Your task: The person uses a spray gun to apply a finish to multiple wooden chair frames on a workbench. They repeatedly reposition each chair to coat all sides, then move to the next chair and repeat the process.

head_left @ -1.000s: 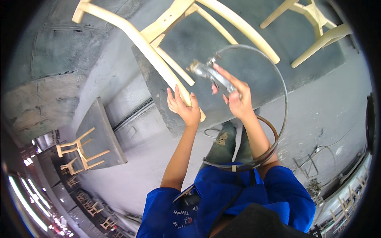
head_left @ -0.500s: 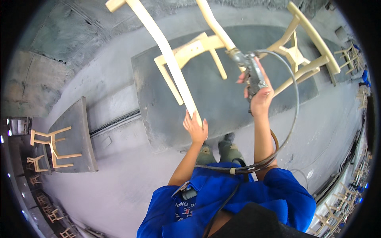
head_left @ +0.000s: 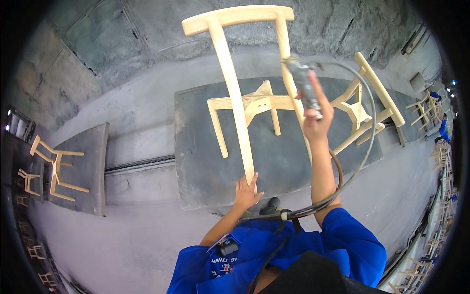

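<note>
A pale wooden chair frame [head_left: 235, 100] without a seat stands tipped on a dark grey board, its curved top rail at the far side. My left hand [head_left: 248, 193] is closed around the near end of its left long leg. My right hand [head_left: 319, 117] grips a metal spray gun [head_left: 299, 78], blurred by motion, over the frame's right long leg. A grey hose [head_left: 370, 115] loops from the gun down past my right forearm. The gun's nozzle is too smeared to make out.
The dark board [head_left: 198, 171] lies low before me. A second wooden chair frame [head_left: 387, 93] rests on its right side. At left, another frame [head_left: 56, 169] is on a separate board [head_left: 95, 171]. A floor track [head_left: 139, 166] runs between the boards. More frames line both edges.
The chair frame now sits lower in view, and its top rail shows fully. My left hand stays on the leg's end. The spray gun has shifted slightly up and left along the right leg.
</note>
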